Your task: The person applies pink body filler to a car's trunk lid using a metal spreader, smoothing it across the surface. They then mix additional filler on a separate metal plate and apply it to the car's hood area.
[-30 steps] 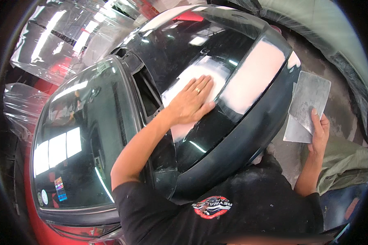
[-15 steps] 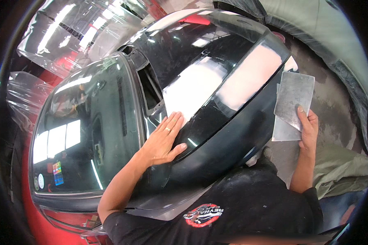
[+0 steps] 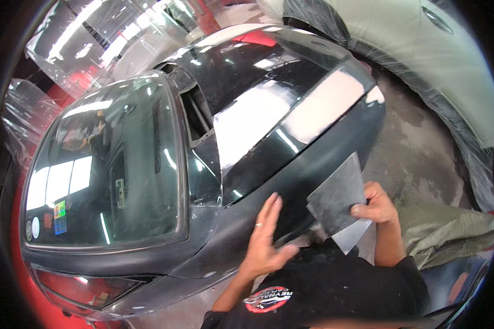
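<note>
My left hand (image 3: 264, 247) is open, fingers stretched and thumb apart, over the dark car's curved side panel (image 3: 296, 192); I cannot tell if it touches. In my right hand (image 3: 379, 205) are two thin sheets that look like sandpaper, pinched under the thumb. The upper, dark grey sheet (image 3: 337, 200) partly covers a lighter grey sheet (image 3: 351, 236). Beyond my hands, the black upper panel (image 3: 241, 68) bears a large white patch (image 3: 252, 126) and a pinkish-white patch (image 3: 329, 112) divided by a dark strip.
The car's large glass pane (image 3: 132, 164) with stickers lies to the left, next to an open slot (image 3: 196, 118) in the bodywork. Clear plastic sheeting (image 3: 66, 60) hangs at the far left. A pale covered vehicle (image 3: 444, 71) stands at the right across a stained floor (image 3: 409, 137).
My left hand has come off the white patch, moving right and toward me. My right hand has brought the sheets left and closer to my body, tilting them. The view has shifted slightly.
</note>
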The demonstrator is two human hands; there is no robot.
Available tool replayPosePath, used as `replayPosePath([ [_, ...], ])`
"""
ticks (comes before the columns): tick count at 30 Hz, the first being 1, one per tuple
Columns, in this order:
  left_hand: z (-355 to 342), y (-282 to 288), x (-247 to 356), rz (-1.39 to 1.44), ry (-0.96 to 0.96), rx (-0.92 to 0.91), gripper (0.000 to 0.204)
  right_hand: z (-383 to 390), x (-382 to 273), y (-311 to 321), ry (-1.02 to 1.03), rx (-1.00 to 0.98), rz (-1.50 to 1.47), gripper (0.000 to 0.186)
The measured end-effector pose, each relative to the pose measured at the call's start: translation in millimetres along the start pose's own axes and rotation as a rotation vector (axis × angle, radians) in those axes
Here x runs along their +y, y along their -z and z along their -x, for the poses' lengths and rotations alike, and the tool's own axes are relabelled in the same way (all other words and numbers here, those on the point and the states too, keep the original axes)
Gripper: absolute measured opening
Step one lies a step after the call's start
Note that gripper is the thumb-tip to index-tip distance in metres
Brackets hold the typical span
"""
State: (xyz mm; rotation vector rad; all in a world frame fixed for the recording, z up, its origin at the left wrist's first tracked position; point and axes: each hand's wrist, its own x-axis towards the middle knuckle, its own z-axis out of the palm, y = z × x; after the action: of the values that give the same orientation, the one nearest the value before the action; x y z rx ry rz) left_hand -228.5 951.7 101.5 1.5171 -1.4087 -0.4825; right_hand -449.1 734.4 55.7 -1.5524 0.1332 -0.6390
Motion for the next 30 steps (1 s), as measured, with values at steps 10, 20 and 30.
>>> replayPosePath([
  [10, -12, -124, 17, 0.501, 0.158, -0.094, 0.033, 128, -45, -36, -0.229, 0.241, 0.718, 0.047],
  [20, 36, -215, 25, 0.055, -0.194, -1.779, 0.029, 371, -73, -114, -0.63, 1.193, 0.871, 0.033],
  [30, 63, -322, 118, 0.674, 0.389, -2.135, 0.067, 568, -157, -218, -0.731, 1.886, 0.697, 0.024],
])
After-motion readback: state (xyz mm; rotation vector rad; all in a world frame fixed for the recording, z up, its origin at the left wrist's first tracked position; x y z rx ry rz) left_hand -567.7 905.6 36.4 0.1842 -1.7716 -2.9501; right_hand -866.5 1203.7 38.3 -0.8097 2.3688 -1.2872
